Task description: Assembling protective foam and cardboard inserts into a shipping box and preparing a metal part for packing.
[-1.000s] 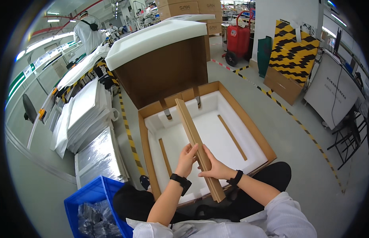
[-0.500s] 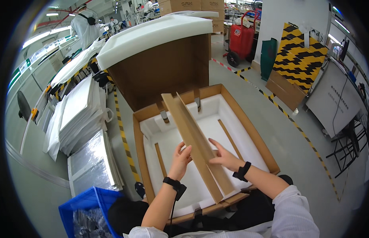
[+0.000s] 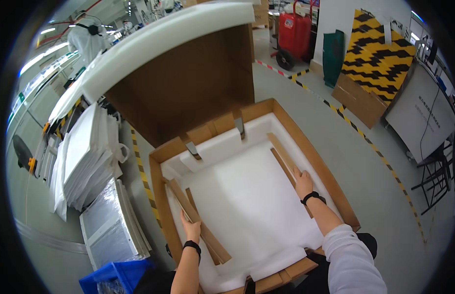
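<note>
An opened cardboard box (image 3: 342,208) in front of me has a white foam lining (image 3: 242,196) inside. My left hand (image 3: 190,229) grips a long brown cardboard strip (image 3: 213,240) along the left side of the foam. On the right side, my right hand (image 3: 303,184) holds a second cardboard strip (image 3: 280,148), tilted against the foam wall. Narrow brown bands show on the foam beside both strips. Parts of the fingers are hidden behind the cardboard.
Behind the box a large brown carton (image 3: 188,83) with white foam on top stands close. Stacked white wrapped panels (image 3: 83,152) and a blue crate (image 3: 115,274) are at my left. A red wheeled tank (image 3: 293,34) stands far right of centre.
The two cardboard strips, held together above the middle of the box, have come apart. My left hand has carried one down to the left side, my right hand the other to the right.
</note>
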Demonstrator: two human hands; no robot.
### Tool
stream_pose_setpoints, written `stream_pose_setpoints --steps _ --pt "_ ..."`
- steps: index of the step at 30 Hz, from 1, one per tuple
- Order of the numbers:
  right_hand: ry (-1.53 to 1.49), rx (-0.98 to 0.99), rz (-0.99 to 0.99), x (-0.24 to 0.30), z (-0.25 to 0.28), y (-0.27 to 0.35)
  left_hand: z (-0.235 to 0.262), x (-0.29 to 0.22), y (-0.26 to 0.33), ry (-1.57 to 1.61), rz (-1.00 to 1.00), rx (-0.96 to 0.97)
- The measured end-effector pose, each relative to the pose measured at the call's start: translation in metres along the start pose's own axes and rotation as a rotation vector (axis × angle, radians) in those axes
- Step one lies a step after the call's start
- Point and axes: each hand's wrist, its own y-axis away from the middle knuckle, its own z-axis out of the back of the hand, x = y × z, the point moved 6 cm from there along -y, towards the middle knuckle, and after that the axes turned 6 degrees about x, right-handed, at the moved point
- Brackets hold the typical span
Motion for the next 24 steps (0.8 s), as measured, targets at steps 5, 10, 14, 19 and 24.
stream_pose_setpoints --steps 5,10,14,19,24 --pt "0.295 -0.007 -0.019 -0.016 -0.055 -0.010 -0.031 0.026 -0.007 -0.572 -0.067 -0.084" --pt "0.517 0.014 -0.025 -0.031 -0.103 -0.004 -0.048 0.058 -0.012 -0.888 0.067 -0.162" --pt "0.622 0.026 -0.028 -0.030 -0.128 0.011 -0.049 0.103 -0.022 -1.046 -0.060 -0.208" --pt "0.587 0.127 0.012 -0.042 -0.138 0.025 -0.055 0.119 -0.026 -1.118 -0.153 -0.283" --pt "0.493 0.188 -0.068 -0.048 -0.137 0.027 -0.064 0.113 -0.016 -1.253 -0.236 -0.279"
